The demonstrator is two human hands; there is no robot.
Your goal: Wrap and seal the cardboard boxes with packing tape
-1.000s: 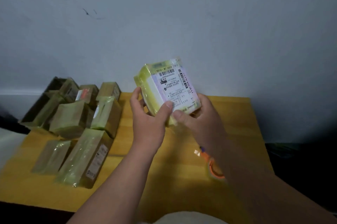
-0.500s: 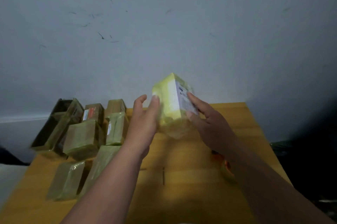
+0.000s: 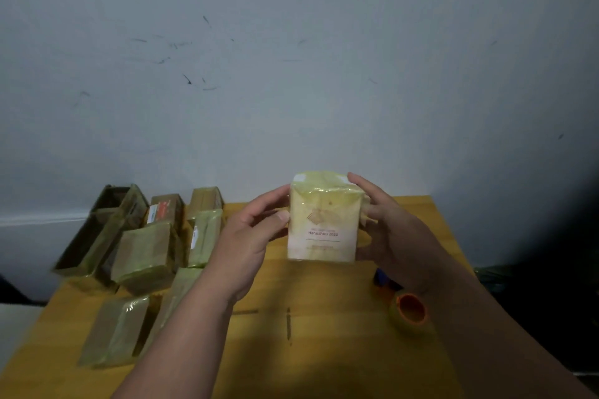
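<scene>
Change: both hands are turning the box; a plain face printed "Hangzhou 2022" is now facing the camera where the barcode label was showing a second ago.
Left hand (image 3: 249, 236): gripping the box's left side, thumb on the front edge, fingers curling behind.
Right hand (image 3: 393, 236): clamping the right side, index finger reaching up to the top corner.
Box: small upright cardboard box under glossy yellow-tinted tape (image 3: 324, 220), being held between the hands above the yellow wooden table (image 3: 324, 350), long axis vertical, touching nothing else.
Tape: yellowish packing-tape roll with an orange core (image 3: 410, 311) is lying on the table just below the right wrist, so the right hand is nearer to it.
Stack: cluster of brown tape-wrapped cardboard boxes (image 3: 146, 252) is sitting at the table's left, nearer the left hand.
Call: the held box is looking fully wrapped; likely going left to the stack.
</scene>
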